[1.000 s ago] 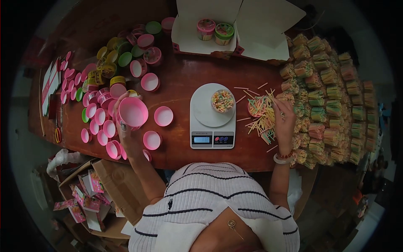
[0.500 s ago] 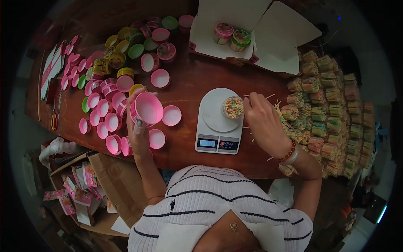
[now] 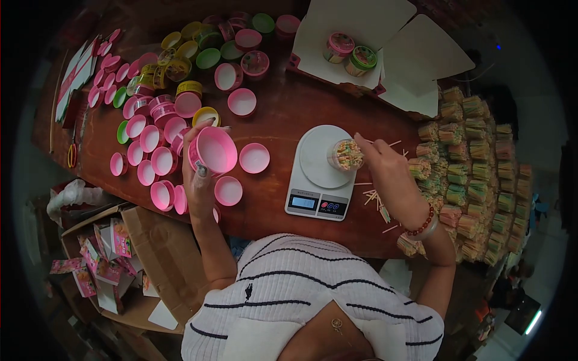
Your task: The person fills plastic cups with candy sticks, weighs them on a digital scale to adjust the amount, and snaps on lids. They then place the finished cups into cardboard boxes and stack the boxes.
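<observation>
My left hand [image 3: 199,165] is wrapped round a pink round lid [image 3: 217,150], its open white-lined side facing up. On the round plate of a white kitchen scale [image 3: 324,157] stands a clear jar [image 3: 345,154] packed with coloured-tip sticks. My right hand [image 3: 385,171] is at the jar's right rim, fingers bent and pressed together; whether they pinch a stick or the jar edge is hidden. Loose sticks [image 3: 374,197] lie on the table beneath and beside this hand.
Many pink, green and yellow lids [image 3: 162,160] spread over the left of the table. Bundled sticks [image 3: 473,174] are stacked at the right. An open white box [image 3: 352,24] holds two filled jars at the back. A cardboard box [image 3: 171,259] stands at lower left.
The view has shifted a little. My right hand has moved slightly back from the jar's top to its right side. My left hand still holds the pink lid.
</observation>
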Tool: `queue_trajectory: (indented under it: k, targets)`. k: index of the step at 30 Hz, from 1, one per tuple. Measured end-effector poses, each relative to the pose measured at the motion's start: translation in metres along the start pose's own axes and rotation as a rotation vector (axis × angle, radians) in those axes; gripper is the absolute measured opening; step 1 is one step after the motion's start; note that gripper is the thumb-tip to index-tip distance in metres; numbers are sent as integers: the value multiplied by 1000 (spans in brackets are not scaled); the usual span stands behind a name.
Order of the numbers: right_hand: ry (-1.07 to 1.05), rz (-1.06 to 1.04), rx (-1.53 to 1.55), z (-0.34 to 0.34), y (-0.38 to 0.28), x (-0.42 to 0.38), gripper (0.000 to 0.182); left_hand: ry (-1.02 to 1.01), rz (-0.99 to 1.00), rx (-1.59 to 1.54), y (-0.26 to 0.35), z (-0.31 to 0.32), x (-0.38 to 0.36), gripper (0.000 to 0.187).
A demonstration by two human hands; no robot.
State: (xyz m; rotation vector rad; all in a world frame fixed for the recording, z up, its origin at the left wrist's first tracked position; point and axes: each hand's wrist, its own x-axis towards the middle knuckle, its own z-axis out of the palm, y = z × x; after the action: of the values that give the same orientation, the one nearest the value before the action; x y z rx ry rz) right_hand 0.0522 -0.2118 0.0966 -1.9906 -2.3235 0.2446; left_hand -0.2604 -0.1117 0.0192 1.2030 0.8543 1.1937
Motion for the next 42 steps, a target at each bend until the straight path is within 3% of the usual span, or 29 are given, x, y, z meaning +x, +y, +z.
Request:
queue_trajectory:
  k: [2,8,15,17,18,20,21,23,25,28,39,42]
  targets:
    - [200,146,269,4,8,-3,25,48,-32,-40,-3,-2,-1,91]
    - [207,3,274,12,8,-4,11,36,-33,-30,-5,2,1,92]
    - [226,-33,259,30,7,1,13,-9,11,-24,-4,9,1,92]
    - [304,119,445,26,2,-4,13,-10,10,-4,-3,9,1,92]
    - [302,124,449,24,4,-11,13,-13,5,-1,-3,8,1,92]
    - [446,409,398,18,19,-35,16,7,1,16,-4,4,-2,92]
    - [436,416,402,24,26,-53,16,7,-11,19,-5,2,-4,92]
    - [345,798,337,53,44,-93,18,24,80,-37,-11,-1,-4,67]
    - [279,790,367,94,56,-128,17,-10,74,-56,-12,-2,-1,64]
    - [207,777,414,113,49,-138,17,51,-39,70,-3,11,5,90]
    - [332,670,366,132,39,-133,12,1,31,99,1,24,-3,89]
    - [342,732,396,115,40,-133,10,-8,10,107,4,21,-7,88]
